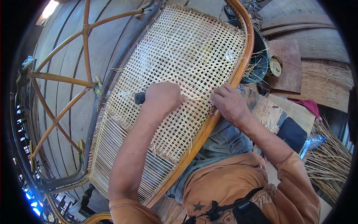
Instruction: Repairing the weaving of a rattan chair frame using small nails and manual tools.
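Note:
A woven cane panel in a brown rattan frame lies tilted across my lap. My left hand is closed in a fist over the weave, around a tool whose black handle end sticks out on the left. Its working end cannot be made out. At the frame's right rail, my right hand has its fingers pinched together on a thin pale cane strand. That strand runs over the mesh between the two hands. Towards the lower left, the panel has only parallel strands, without the crossing weave.
Rattan poles of the furniture frame spread out at left over a plank floor. At right stand a dark bucket with cane scraps and a tin can. A plastic bottle lies near loose cane bundles.

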Action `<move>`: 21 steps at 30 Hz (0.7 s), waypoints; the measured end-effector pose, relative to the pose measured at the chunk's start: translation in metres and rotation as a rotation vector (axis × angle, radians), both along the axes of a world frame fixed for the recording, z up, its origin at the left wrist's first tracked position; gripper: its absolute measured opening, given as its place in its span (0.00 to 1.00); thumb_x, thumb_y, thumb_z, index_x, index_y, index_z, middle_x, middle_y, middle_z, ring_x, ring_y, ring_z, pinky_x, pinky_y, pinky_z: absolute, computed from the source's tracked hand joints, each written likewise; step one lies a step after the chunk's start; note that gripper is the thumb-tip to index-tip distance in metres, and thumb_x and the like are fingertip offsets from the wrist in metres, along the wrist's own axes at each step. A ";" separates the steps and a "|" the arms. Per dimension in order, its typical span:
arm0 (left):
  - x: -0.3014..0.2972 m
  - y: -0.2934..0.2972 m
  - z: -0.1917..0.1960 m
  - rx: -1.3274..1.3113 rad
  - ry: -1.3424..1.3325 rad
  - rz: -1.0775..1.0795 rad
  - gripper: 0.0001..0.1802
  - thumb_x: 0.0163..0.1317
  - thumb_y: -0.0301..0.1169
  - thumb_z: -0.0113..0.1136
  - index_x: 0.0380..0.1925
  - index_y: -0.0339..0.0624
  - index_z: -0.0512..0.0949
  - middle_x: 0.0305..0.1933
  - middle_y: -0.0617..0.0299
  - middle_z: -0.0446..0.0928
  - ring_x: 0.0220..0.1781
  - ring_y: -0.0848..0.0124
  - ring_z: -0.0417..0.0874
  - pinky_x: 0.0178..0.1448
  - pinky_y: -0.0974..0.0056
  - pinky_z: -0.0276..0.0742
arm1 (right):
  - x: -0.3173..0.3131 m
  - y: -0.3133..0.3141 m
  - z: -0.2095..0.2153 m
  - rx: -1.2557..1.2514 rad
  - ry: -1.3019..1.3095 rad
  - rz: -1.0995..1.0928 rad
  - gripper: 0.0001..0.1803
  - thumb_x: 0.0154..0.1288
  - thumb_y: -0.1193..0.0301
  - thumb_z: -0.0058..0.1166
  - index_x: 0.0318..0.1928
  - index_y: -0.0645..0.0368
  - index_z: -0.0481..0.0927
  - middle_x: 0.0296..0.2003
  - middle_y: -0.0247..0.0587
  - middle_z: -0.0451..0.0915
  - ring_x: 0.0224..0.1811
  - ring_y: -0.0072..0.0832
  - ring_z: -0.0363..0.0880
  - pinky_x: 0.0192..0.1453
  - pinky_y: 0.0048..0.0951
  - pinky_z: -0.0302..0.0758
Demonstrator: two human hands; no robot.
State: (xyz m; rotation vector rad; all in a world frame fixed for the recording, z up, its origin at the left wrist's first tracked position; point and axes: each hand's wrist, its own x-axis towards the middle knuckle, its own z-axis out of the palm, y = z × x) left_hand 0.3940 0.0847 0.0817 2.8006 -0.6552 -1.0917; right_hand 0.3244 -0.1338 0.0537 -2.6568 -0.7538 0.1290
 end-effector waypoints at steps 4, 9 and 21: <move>-0.002 0.010 -0.010 -0.033 -0.005 0.064 0.23 0.58 0.51 0.54 0.28 0.41 0.81 0.29 0.53 0.81 0.34 0.58 0.83 0.38 0.55 0.77 | 0.005 -0.004 0.004 -0.073 -0.012 0.117 0.08 0.49 0.72 0.52 0.33 0.56 0.75 0.35 0.36 0.73 0.41 0.34 0.71 0.44 0.32 0.71; -0.006 0.016 -0.013 -0.031 -0.053 0.058 0.23 0.57 0.51 0.55 0.28 0.41 0.82 0.30 0.53 0.81 0.34 0.58 0.84 0.38 0.56 0.78 | 0.016 -0.005 -0.003 -0.063 -0.012 0.231 0.05 0.51 0.71 0.51 0.31 0.55 0.75 0.34 0.35 0.72 0.40 0.34 0.71 0.43 0.32 0.71; -0.015 0.043 -0.002 -0.014 -0.034 0.150 0.24 0.59 0.51 0.53 0.23 0.41 0.81 0.24 0.52 0.79 0.30 0.56 0.83 0.34 0.54 0.77 | 0.008 0.002 0.052 -0.182 0.422 -0.383 0.09 0.63 0.67 0.49 0.33 0.60 0.75 0.30 0.47 0.74 0.36 0.44 0.75 0.40 0.39 0.72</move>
